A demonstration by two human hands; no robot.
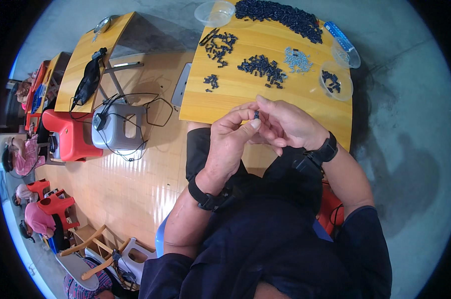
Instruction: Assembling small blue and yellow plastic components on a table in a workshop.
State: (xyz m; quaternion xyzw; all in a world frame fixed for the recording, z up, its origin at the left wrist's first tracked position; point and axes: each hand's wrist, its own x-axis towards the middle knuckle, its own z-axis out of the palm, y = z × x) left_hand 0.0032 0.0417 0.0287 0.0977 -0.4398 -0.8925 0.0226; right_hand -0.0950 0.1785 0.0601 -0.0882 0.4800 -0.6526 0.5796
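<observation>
My left hand (234,134) pinches a small black cylindrical part (257,115) between thumb and fingertips, above the near edge of the table. Close against it, my right hand (290,124) has its fingers curled beside the part; whether they grip anything is hidden. On the yellow wooden table (210,107) beyond lie a middle pile of small black parts (263,69), a looser group (220,50) to the left and a little cluster (211,82) nearer me. A heap of small light-blue pieces (297,61) sits to the right of the middle pile.
A large black heap (280,17) covers the far edge. Clear plastic bowls stand far left (215,14) and right (336,92), the right one holding black parts. Black tweezers (209,37) and a blue box (339,36) lie nearby. Stools (117,127), cables and other people are leftward.
</observation>
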